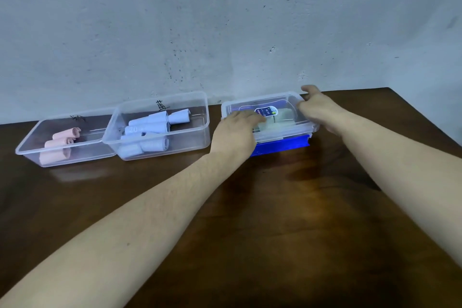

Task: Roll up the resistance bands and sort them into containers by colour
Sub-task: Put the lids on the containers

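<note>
Here, three clear plastic containers stand in a row on the dark wooden table [150,195], close to the grey wall [225,20].

1. Left container [32,150]: open-topped, with a black handwritten mark on its far wall. It holds the pink rolled bands [63,142], three rolls lying on their sides.

2. Middle container [200,132]: open-topped, just beside the left one, with their rims meeting or overlapping at the corner. A black handwritten mark is on its far wall. It holds the light blue rolled bands [150,130], several rolls piled loosely; one shows the number 20.

3. Right container [306,126]: set apart from the middle one by a gap. It sits on a blue lid [280,146], whose edge shows along the near side. Inside lie pale, whitish-green bands [281,117], partly hidden. An oval printed label [266,111] is visible among them.

4. My left hand [235,135]: palm down at the near left corner of the right container. The fingers reach over the rim towards the contents, roughly straight. I cannot tell whether they grip a band.

5. My right hand [321,110]: at the far right corner of the same container. The thumb is raised above the back rim; the fingers lie along the right wall, and their tips are hidden from me. Whether they clasp the wall or only rest against it, I cannot tell.

Both forearms are bare and stretch across the table.
</note>
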{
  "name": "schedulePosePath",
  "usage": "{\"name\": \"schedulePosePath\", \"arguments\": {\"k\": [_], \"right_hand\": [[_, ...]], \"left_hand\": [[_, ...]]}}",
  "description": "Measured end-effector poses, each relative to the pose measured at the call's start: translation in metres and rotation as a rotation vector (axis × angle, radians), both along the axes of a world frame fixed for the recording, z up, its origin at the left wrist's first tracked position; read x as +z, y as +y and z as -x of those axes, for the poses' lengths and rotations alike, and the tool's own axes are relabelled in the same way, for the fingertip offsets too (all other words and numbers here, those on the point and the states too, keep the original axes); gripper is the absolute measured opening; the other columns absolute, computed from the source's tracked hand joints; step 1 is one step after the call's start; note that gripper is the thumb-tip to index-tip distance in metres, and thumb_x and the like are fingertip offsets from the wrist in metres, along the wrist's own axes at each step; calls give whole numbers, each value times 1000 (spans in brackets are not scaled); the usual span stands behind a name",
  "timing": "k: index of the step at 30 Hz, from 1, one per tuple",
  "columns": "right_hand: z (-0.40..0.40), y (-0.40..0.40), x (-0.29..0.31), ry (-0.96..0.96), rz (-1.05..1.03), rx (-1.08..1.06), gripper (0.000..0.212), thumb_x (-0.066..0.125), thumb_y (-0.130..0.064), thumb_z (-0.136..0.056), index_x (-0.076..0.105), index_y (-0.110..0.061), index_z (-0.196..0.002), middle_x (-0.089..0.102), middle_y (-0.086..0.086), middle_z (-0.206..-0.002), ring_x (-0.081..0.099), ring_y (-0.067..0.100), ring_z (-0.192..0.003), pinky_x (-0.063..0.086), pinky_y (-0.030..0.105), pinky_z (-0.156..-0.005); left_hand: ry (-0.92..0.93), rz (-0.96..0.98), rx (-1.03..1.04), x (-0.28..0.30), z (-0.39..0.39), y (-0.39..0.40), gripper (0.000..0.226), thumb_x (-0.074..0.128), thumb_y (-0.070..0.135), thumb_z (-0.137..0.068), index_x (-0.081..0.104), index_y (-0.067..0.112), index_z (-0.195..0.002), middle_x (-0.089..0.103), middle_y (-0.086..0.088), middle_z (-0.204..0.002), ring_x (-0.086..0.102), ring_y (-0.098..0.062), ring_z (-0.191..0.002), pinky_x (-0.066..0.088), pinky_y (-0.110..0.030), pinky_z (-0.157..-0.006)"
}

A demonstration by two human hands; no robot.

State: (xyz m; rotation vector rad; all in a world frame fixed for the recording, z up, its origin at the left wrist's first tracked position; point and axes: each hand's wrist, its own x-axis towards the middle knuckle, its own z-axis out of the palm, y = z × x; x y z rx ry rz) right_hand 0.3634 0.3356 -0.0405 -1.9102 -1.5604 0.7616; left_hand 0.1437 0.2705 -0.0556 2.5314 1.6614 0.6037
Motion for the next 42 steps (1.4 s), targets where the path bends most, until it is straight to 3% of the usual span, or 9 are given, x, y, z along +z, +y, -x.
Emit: {"name": "schedulePosePath", "arguments": {"k": [2, 4, 7, 9, 12, 18, 27, 33, 42], "right_hand": [[10, 8, 5, -117, -22, 97, 62, 49, -12, -96, 35, -24, -154, 42, 7, -154, 53, 28, -129, 46, 29, -99], [24, 15, 9, -283, -31, 194, 65, 48, -5, -91, 41, -24, -152, 43, 4, -156, 48, 25, -135, 43, 27, -103], [41, 23, 7, -486, -72, 293, 53, 46, -20, -95, 48, -27, -147, 52, 3, -149, 49, 25, -134, 36, 36, -112], [49, 32, 5, -628, -91, 333, 45, 34, -36, -100, 56, -27, -138, 59, 5, -140, 53, 26, -126, 26, 47, -115], [56, 46, 4, -741, -92, 373, 52, 22, -43, -102, 64, -21, -122, 65, 10, -128, 57, 27, -109, 39, 43, -98], [61, 64, 11, -758, 36, 395, 63, 17, -49, -103, 57, -12, -135, 57, 15, -140, 55, 31, -120, 42, 39, -94], [66, 70, 7, -672, 30, 389, 59, 17, -43, -107, 51, -12, -143, 45, 18, -149, 45, 32, -133, 38, 41, -106], [68, 70, -4, -686, -150, 332, 56, 26, -45, -108, 68, -7, -107, 67, 12, -106, 58, 25, -92, 47, 37, -81], [71, 60, -4, -544, -252, 401, 46, 34, -44, -106, 70, -16, -108, 70, 9, -110, 60, 28, -102, 46, 35, -81]], "left_hand": [[105, -32, -68, 0, -1, -3, 52, 41, 5, -89, 57, 19, -136, 57, -3, -139, 50, -27, -125, 36, -33, -105], [225, -113, -87, 1, -1, -10, 51, 31, 35, -95, 52, 19, -140, 57, -8, -137, 52, -30, -123, 40, -39, -106], [510, -143, -99, -3, -6, -13, 81, 41, 75, -86, 31, 26, -150, 50, -12, -139, 49, -34, -125, 44, -47, -103], [599, -192, -115, -3, -8, -10, 91, 58, 71, -81, 25, 24, -151, 48, -13, -137, 49, -36, -122, 45, -48, -99], [602, -265, -148, -6, -5, -7, 82, 61, 57, -85, 27, 21, -151, 50, -12, -134, 52, -35, -116, 47, -45, -93], [493, -291, -196, -5, 9, 3, 56, 36, 53, -99, 43, 25, -147, 59, -8, -128, 58, -32, -110, 52, -44, -87], [397, -320, -234, -7, 17, 10, 48, 37, 48, -99, 58, 26, -136, 66, -6, -117, 64, -32, -99, 57, -42, -76], [410, -334, -240, -9, 18, 9, 46, 41, 45, -100, 55, 24, -139, 65, -7, -122, 63, -31, -106, 55, -42, -86], [319, -190, -234, -16, 29, 14, 55, 28, 48, -99, 55, 23, -139, 60, -14, -131, 57, -35, -118, 51, -48, -96]]}}
